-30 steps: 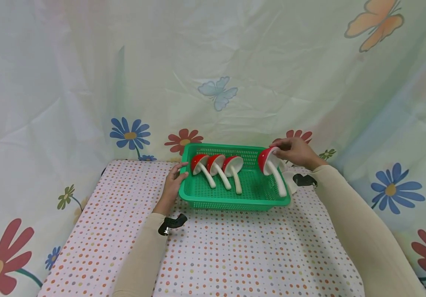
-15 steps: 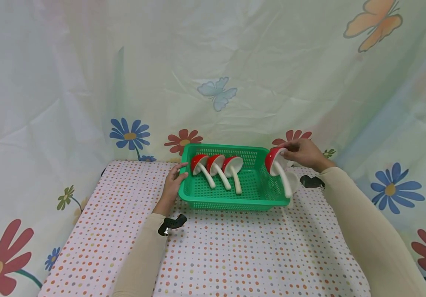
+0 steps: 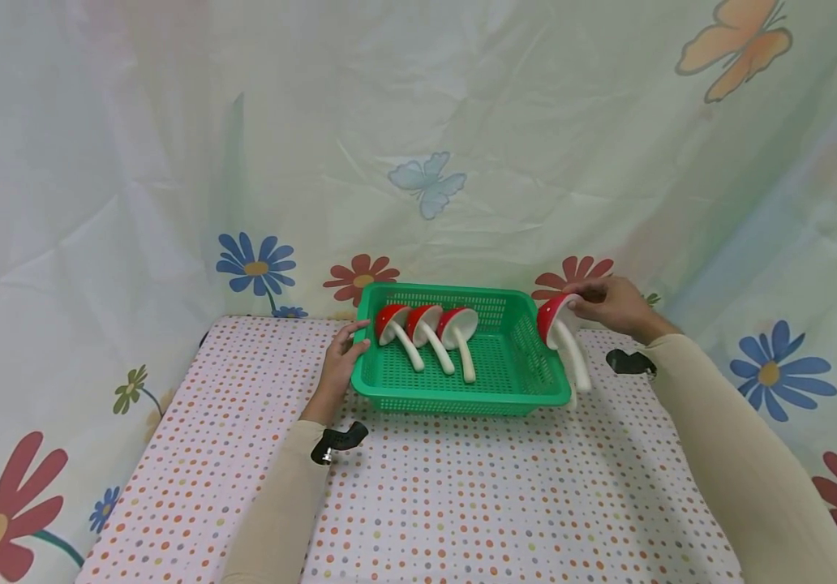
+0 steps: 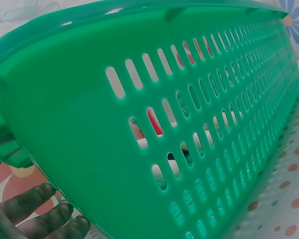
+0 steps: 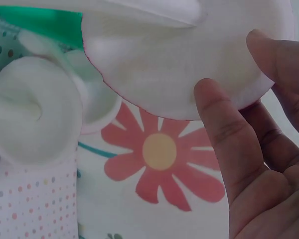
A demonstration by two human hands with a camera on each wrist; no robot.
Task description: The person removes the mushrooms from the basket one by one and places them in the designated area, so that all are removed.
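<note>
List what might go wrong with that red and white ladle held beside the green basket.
The right hand pinches the ladle only by its bowl rim, so the long handle hanging down could swing or slip free. It hangs close to the basket wall and might knock it; the left hand only rests flat against the other end.

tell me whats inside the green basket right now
Three red-and-white spoons lie in a row in the green basket, at its left end. The right hand holds a fourth spoon outside, past the right rim. The near wall hides a strip of the basket floor.
</note>
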